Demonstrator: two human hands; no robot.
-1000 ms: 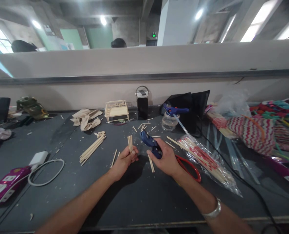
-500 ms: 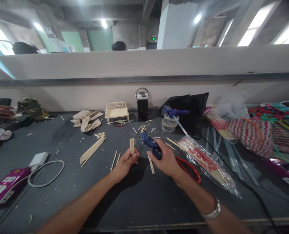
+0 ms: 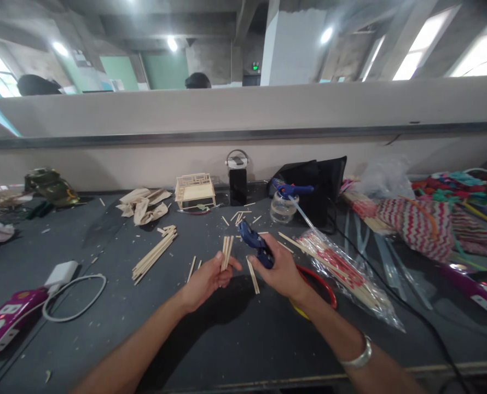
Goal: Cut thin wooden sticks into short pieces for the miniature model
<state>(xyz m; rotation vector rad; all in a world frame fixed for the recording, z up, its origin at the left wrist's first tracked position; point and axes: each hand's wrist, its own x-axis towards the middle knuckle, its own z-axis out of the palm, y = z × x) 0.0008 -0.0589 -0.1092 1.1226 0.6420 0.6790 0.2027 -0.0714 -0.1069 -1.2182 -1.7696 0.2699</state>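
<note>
My left hand (image 3: 210, 276) is closed around a small bundle of pale wooden sticks (image 3: 227, 251), which stand nearly upright and fan slightly at the top. In my right hand (image 3: 279, 268) is a dark blue hand cutter (image 3: 249, 236), its head pointing towards the bundle but apart from it. Two loose sticks (image 3: 253, 275) lie between my hands. Short cut pieces (image 3: 238, 218) are scattered beyond the cutter. Left of my left hand lies a pile of longer sticks (image 3: 155, 254).
A small wooden furniture model (image 3: 195, 190) stands at the back beside a black phone (image 3: 238, 187). A blue glue gun (image 3: 291, 189) rests on a glass jar (image 3: 282, 210). To the right lie a plastic bag of sticks (image 3: 350, 268) and a red-handled tool (image 3: 329, 293). A purple power strip (image 3: 11, 312) is left.
The sticks in my left hand have shifted slightly right and spread, and its fingers have loosened a little. My right hand stays nearly still. Another person's hand at far left has left the view.
</note>
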